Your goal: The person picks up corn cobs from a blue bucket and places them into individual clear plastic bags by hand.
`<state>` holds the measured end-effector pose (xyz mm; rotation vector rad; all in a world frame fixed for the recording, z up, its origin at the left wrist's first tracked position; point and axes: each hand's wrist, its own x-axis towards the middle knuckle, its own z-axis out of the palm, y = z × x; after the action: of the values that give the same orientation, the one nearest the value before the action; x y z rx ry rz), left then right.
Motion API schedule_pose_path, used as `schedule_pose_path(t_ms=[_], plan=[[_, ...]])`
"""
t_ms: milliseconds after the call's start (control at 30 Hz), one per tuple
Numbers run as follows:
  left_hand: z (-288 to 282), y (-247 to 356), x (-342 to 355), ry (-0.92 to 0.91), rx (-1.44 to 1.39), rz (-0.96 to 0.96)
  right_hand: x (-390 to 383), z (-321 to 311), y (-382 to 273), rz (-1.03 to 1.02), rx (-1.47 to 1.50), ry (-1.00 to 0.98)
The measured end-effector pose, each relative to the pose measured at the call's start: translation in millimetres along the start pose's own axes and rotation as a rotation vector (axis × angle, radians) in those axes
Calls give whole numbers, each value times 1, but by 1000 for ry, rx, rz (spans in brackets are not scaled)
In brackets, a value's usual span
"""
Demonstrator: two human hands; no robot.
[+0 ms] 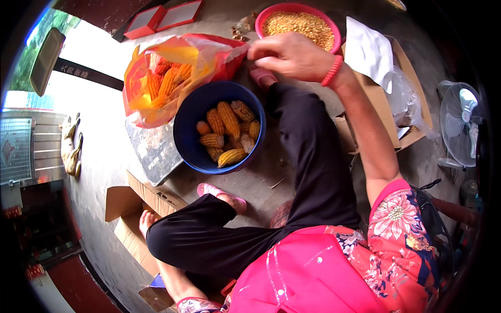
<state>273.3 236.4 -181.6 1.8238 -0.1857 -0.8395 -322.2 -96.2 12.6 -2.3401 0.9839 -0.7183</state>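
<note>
Far: round pink plastic basin (337,34) of loose yellow kernels (298,27), seemingly the done share. Left: unshelled yellow-orange corncobs (228,119) remain in round blue plastic bucket (186,129), red-yellow plastic bag (225,61). Right hand (293,56) half-curled at bag's edge, grip unclear; left hand (147,223), knee-hidden (169,242), cannot tell.

Near one o'clock, the right hand (292,55) is held curled; at eight, the left hand (146,221) is partly hidden.
</note>
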Motion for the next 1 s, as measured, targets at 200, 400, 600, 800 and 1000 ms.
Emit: schedule_pose_path(t_ms=[200,400,600,800,1000], plan=[[81,121,-54,-264,121,275,-119,-46,109,379,-227,99],[195,208,-149,-433,445,475,-230,17,177,953,-134,85],[273,212,-199,-756,770,761,-292,87,198,1063,-272,194],[296,160,-168,-894,868,707,-308,111,228,998,-265,3],[299,153,-163,-916,1006,716,-314,113,233,1090,-186,-34]])
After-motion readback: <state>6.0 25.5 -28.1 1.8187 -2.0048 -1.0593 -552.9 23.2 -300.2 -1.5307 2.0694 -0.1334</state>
